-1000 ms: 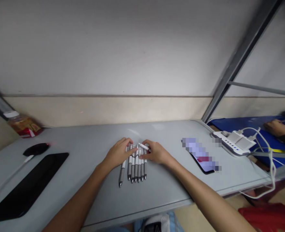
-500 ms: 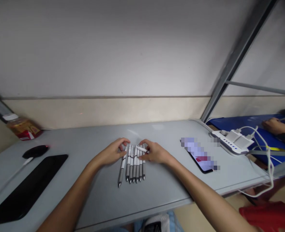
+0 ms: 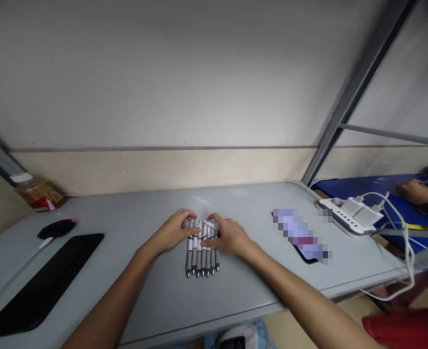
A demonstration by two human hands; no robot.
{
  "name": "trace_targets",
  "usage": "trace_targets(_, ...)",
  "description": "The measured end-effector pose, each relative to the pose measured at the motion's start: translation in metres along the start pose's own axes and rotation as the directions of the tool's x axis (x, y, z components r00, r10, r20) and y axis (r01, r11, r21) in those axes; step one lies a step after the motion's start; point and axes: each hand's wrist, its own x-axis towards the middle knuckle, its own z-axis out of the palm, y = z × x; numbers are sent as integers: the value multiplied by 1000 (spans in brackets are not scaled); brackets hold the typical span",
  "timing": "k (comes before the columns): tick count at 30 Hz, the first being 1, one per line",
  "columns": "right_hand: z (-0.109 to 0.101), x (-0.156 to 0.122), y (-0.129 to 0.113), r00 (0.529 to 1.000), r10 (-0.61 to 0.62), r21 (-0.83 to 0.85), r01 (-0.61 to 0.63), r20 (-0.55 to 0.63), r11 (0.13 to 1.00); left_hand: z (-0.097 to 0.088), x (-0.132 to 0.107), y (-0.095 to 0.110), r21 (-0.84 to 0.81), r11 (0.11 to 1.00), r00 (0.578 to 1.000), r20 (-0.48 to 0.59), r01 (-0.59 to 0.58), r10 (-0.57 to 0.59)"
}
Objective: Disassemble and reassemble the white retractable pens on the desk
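Several white and grey pens (image 3: 201, 254) lie side by side on the grey table (image 3: 235, 291), tips pointing toward me. My left hand (image 3: 172, 231) presses on their upper ends from the left, fingers curled over them. My right hand (image 3: 229, 236) presses on the same ends from the right, fingers curled. The two hands nearly meet over the row and hide the pens' top ends.
A phone (image 3: 303, 236) lies right of the pens. A white power strip (image 3: 348, 216) with plugs and cables sits at the table's right end. At left are a black mouse pad (image 3: 35, 283), a black mouse (image 3: 56, 228) and a jar (image 3: 39, 192). Another person's hand (image 3: 415, 190) rests far right.
The pens have been squeezed into a tighter, straighter row; the leftmost slanted pen now lies parallel. The loose pen lying across the top is now under my right hand. Both hands closed in.
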Motion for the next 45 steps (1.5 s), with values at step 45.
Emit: trace_targets(45,-7,13,27,999,32,458,-39,22,888,1,-4,4,51,990,991,39,-130,128)
